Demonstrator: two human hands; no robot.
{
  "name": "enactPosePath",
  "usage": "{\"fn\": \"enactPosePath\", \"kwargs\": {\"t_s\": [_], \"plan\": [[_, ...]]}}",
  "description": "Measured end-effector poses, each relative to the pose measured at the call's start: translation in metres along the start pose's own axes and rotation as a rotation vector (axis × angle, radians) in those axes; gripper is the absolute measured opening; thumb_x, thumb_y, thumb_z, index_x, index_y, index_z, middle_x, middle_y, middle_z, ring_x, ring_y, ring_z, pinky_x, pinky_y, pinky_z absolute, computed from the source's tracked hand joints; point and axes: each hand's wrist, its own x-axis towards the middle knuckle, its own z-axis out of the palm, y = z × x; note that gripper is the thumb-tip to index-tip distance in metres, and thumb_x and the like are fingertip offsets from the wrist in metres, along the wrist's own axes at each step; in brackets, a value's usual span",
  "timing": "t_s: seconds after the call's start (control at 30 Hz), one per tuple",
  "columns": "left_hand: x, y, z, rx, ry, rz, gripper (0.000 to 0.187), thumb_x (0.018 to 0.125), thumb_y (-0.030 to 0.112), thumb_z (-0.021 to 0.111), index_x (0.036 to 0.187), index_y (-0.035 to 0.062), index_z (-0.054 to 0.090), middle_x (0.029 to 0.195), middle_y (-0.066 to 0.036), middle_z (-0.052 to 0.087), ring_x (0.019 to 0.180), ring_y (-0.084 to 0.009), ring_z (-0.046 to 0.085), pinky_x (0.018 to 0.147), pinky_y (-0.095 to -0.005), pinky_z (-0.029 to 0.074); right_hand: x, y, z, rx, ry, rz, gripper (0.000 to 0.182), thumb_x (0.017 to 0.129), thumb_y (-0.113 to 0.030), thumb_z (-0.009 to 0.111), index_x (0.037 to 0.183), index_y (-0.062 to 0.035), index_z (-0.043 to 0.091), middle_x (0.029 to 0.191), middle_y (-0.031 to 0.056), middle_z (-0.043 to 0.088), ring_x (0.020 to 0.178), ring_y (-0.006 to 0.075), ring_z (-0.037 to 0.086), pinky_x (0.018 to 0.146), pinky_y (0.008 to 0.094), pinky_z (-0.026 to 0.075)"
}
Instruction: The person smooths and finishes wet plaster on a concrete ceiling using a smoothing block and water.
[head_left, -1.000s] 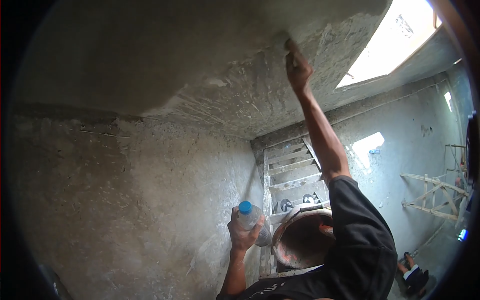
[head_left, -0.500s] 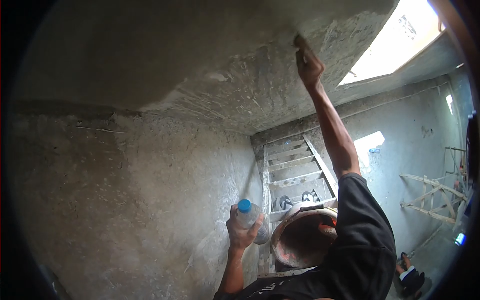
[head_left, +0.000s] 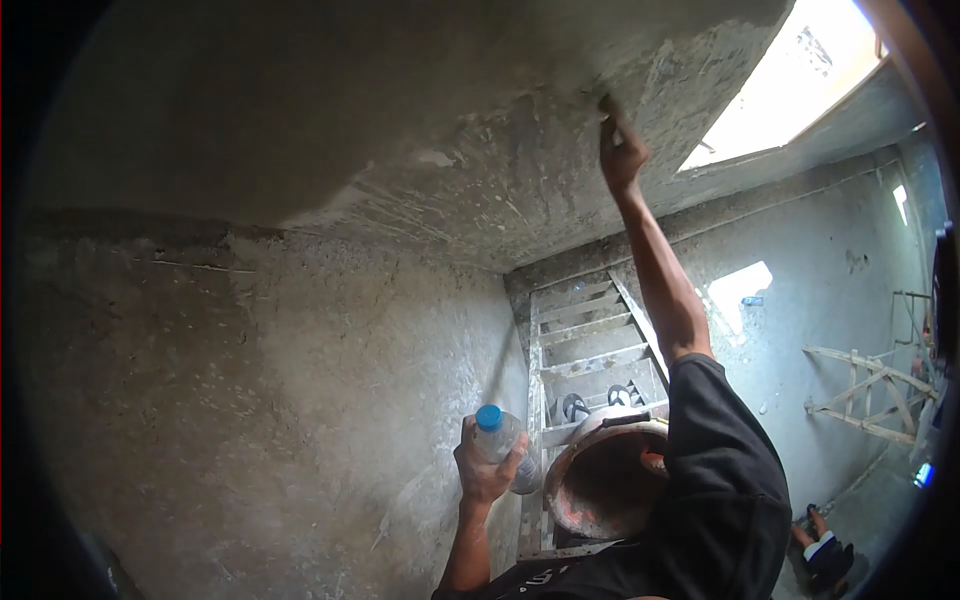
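Observation:
My left hand [head_left: 484, 472] is wrapped around a clear plastic bottle [head_left: 497, 437] with a blue cap, held upright in front of the wall. Raised overhead, my right hand [head_left: 624, 155] is at the rough, partly smoothed cement ceiling [head_left: 520, 150]. Its fingers are drawn together, with a small dark shape at their tips that is too blurred to name. Below my right arm sits a stained bucket [head_left: 590, 490], its mouth facing up and a reddish thing inside. My dark sleeve hides part of the bucket.
A splattered ladder [head_left: 595, 365] stands by the corner, with a pair of sandals [head_left: 597, 402] beyond the bucket. The cement wall [head_left: 300, 400] is close on the left. A bright opening [head_left: 780, 90], a wooden frame [head_left: 870, 395] and another person [head_left: 825, 555] are to the right.
My right hand has come down slightly along the ceiling, its fingertips lower than before. My left hand still grips the bottle in nearly the same place.

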Motion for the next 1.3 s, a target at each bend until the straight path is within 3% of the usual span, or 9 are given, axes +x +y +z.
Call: {"fn": "enactPosePath", "kwargs": {"t_s": [0.2, 0.4, 0.5, 0.57, 0.63, 0.8, 1.07, 1.17, 1.3], "plan": [[0.004, -0.007, 0.002, 0.03, -0.016, 0.059, 0.04, 0.073, 0.024, 0.081, 0.097, 0.0049, 0.055, 0.082, -0.01, 0.065, 0.074, -0.0214, 0.066, 0.069, -0.0352, 0.052, 0.059, 0.008, 0.031, -0.015, 0.239, -0.083, 0.034, 0.085, -0.002, 0.065, 0.118, -0.0081, 0.067, 0.112, 0.0142, 0.068, 0.104, 0.0232, 0.067, 0.085, 0.0311, 0.054], [0.004, 0.001, 0.006, -0.015, -0.003, 0.06, 0.037, 0.074, 0.02, 0.08, 0.097, 0.0033, 0.057, 0.084, -0.007, 0.065, 0.074, -0.0168, 0.063, 0.072, -0.032, 0.051, -0.073, -0.013, 0.012, 0.267, -0.446, -0.061, 0.021, 0.084, 0.004, 0.057, 0.101, -0.0011, 0.067, 0.113, 0.0184, 0.066, 0.099, 0.029, 0.067, 0.079, 0.0332, 0.052], [-0.001, 0.004, -0.004, -0.024, 0.035, 0.084, 0.037, 0.074, 0.02, 0.08, 0.097, 0.0038, 0.057, 0.083, -0.007, 0.066, 0.074, -0.0159, 0.063, 0.072, -0.0318, 0.051, -0.117, -0.066, -0.031, 0.071, -0.772, 0.371, 0.018, 0.087, -0.01, 0.063, 0.104, -0.0041, 0.069, 0.093, 0.0175, 0.07, 0.078, 0.0253, 0.071, 0.069, 0.0306, 0.053], [-0.007, 0.006, -0.006, -0.049, 0.056, 0.111, 0.037, 0.074, 0.02, 0.08, 0.097, 0.0039, 0.056, 0.083, -0.006, 0.066, 0.074, -0.0155, 0.063, 0.071, -0.0317, 0.052, -0.132, -0.095, -0.063, 0.245, -0.662, 0.506, 0.022, 0.088, -0.011, 0.064, 0.107, -0.0022, 0.069, 0.092, 0.0112, 0.073, 0.075, 0.0169, 0.068, 0.068, 0.0286, 0.052], [-0.009, 0.01, -0.013, 0.006, 0.098, 0.148, 0.039, 0.074, 0.026, 0.081, 0.096, 0.0059, 0.056, 0.083, -0.01, 0.067, 0.075, -0.0222, 0.067, 0.071, -0.0356, 0.053, -0.142, -0.107, -0.104, 0.629, -0.664, 1.101, 0.025, 0.088, -0.01, 0.064, 0.11, 0.0022, 0.067, 0.094, 0.0059, 0.071, 0.08, 0.0118, 0.064, 0.073, 0.0275, 0.052], [-0.028, 0.036, -0.02, -0.025, 0.143, 0.186, 0.04, 0.073, 0.026, 0.08, 0.098, 0.0068, 0.057, 0.085, -0.011, 0.068, 0.079, -0.0233, 0.069, 0.072, -0.0362, 0.053, -0.11, -0.152, -0.217, 0.781, -0.557, 1.656, 0.031, 0.09, -0.01, 0.064, 0.117, 0.0036, 0.06, 0.104, 0.0106, 0.067, 0.091, 0.0181, 0.066, 0.08, 0.028, 0.053], [-0.061, 0.1, -0.017, 0.078, 0.097, 0.408, 0.037, 0.073, 0.022, 0.079, 0.097, 0.0058, 0.057, 0.087, -0.01, 0.068, 0.08, -0.0206, 0.068, 0.075, -0.0351, 0.053, -0.065, -0.222, -0.317, 0.718, -0.577, 1.38, 0.031, 0.089, -0.012, 0.067, 0.114, 0.0043, 0.061, 0.102, 0.0111, 0.068, 0.093, 0.0167, 0.065, 0.082, 0.0276, 0.053], [-0.076, 0.127, -0.014, 0.145, 0.023, 0.411, 0.044, 0.073, 0.024, 0.079, 0.106, 0.0071, 0.055, 0.094, -0.016, 0.067, 0.088, -0.0309, 0.068, 0.079, -0.0395, 0.053, -0.059, -0.249, -0.318, 0.505, -0.642, 0.958, 0.025, 0.089, -0.017, 0.068, 0.105, 0.0019, 0.068, 0.101, 0.0068, 0.07, 0.091, 0.0124, 0.063, 0.081, 0.0275, 0.05], [-0.085, 0.139, -0.012, 0.282, -0.131, 0.398, 0.057, 0.073, 0.025, 0.077, 0.119, 0.0091, 0.047, 0.102, -0.022, 0.066, 0.098, -0.0409, 0.064, 0.083, -0.045, 0.052, -0.075, -0.277, -0.318, -0.095, -0.646, 0.387, 0.018, 0.086, -0.018, 0.07, 0.101, -0.0098, 0.073, 0.099, 0.0107, 0.07, 0.085, 0.0236, 0.067, 0.077, 0.0342, 0.051]]}}
